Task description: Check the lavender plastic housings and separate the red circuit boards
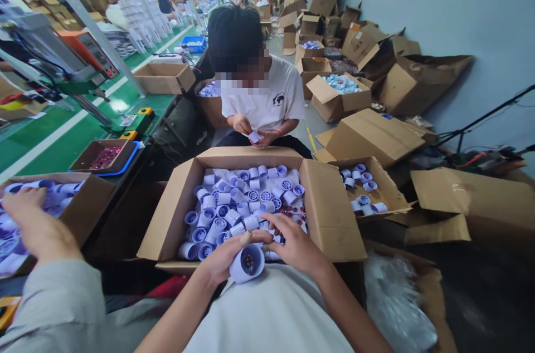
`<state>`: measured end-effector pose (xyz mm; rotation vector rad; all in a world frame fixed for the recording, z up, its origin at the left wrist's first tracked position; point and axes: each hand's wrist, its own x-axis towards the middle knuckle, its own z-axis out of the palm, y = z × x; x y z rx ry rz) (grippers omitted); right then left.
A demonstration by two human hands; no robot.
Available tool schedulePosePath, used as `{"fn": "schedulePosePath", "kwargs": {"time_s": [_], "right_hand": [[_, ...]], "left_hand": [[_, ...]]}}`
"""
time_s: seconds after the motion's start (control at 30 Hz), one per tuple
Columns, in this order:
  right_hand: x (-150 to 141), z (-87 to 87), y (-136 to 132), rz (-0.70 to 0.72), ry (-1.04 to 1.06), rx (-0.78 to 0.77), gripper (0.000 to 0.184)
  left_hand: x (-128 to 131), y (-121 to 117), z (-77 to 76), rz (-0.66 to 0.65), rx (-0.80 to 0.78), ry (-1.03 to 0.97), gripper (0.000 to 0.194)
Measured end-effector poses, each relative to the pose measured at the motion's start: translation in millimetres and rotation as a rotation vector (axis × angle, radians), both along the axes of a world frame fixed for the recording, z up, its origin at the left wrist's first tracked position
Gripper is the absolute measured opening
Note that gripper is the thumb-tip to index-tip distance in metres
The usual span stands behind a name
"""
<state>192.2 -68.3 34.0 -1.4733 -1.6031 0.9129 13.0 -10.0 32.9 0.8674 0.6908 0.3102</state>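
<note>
My left hand (224, 259) is closed on a pale lilac plastic cup (243, 270). The cup is tilted with its open end toward me, and small dark metal-looking parts show inside; its far end is hidden. A pale cover sits on my left thumb tip. Just right of it, my right hand (290, 239) has its fingers spread, the lower ones touching or nearly touching my left fingertips. Both hands are over the near edge of a cardboard box (334, 230) full of similar cups (217, 228). Small red pieces (295, 212) lie among the cups on the right.
Opposite, a person (261, 94) handles a similar cup. At far left, another person's hand (29, 202) reaches into a box of cups. A shallow carton (382, 191) of cups and a plastic bag (397, 297) are on the right. A bench press (62, 47) stands left.
</note>
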Motion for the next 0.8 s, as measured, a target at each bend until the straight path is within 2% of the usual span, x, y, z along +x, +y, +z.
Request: {"fn": "schedulePosePath", "kwargs": {"time_s": [0.1, 0.3, 0.5, 0.6, 0.7, 0.8], "right_hand": [[0, 1.5, -2, -0.005, 0.031, 0.07, 0.047], [0, 2.5, 1, -0.078, 0.095, 0.161, 0.013], [-2, -2.1, 3, -0.143, 0.151, 0.12, 0.007], [-5, -4.3, 4, -0.189, 0.127, 0.151, 0.006], [-8, -7.3, 4, -0.235, 0.057, 0.233, 0.006], [-12, -10.6, 3, -0.25, -0.009, 0.305, 0.008]], "left_hand": [[0, 1, -0.5, -0.022, -0.046, 0.022, 0.049], [0, 0, -1.9, -0.023, -0.035, 0.03, 0.051], [1, 1, -3.2, 0.013, -0.008, 0.008, 0.06], [6, 2, 0.1, -0.01, -0.007, 0.083, 0.067], [13, 4, 3.7, -0.052, 0.096, 0.136, 0.066], [21, 7, 5.3, -0.034, 0.276, 0.189, 0.056]]}}
